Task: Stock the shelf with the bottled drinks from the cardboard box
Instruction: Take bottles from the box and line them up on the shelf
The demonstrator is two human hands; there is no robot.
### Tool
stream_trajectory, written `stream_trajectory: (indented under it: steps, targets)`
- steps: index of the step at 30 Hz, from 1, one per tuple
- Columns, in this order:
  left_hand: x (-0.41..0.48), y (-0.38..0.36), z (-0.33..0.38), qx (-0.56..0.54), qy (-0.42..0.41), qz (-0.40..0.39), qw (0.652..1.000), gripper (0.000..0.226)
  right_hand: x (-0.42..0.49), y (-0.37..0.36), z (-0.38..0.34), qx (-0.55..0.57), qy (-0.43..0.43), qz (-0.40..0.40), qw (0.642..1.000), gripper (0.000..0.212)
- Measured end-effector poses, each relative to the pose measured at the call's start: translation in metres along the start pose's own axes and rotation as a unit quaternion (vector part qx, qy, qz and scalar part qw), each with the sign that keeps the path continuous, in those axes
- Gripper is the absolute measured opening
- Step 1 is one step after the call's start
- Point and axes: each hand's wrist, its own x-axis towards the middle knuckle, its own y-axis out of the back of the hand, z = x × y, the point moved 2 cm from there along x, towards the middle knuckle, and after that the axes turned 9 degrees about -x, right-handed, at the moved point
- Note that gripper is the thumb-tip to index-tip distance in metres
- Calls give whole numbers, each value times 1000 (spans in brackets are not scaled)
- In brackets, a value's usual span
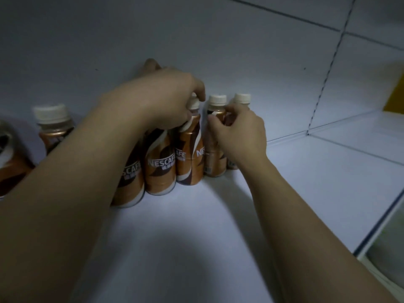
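The left hand (166, 99) reaches in from 8 o'clock. It grips the top of a brown coffee bottle (189, 158), over the white cap. The right hand (238, 136) comes in from 5 o'clock. Its fingers curl round the neck of the next bottle (215, 162), just at 3 o'clock of the first. Both stand up on the white shelf (218, 215), side by side near the back. A last bottle (242, 99) peeks out behind the right hand. The other bottles (160, 169) stand in a row toward 9 o'clock. A yellow thing (394, 95) sits far off at 2 o'clock.
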Motion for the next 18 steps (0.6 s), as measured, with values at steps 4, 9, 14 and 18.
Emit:
stream_trajectory:
  steps: [4, 9, 14, 18]
  targets:
    - [-1, 0, -8, -52, -10, 22, 998, 41, -2, 0, 0, -7, 4, -2, 1000, 45]
    - [0, 2, -12, -111, -16, 42, 993, 37, 0, -2, 1, -14, 0, -3, 1000, 45]
    - [6, -3, -7, -36, -2, 94, 995, 48, 0, -2, 3, 26, 11, -26, 999, 39]
    - [10, -9, -2, -4, 40, 150, 988, 62, 1, -2, 6, 50, 41, -89, 994, 38]
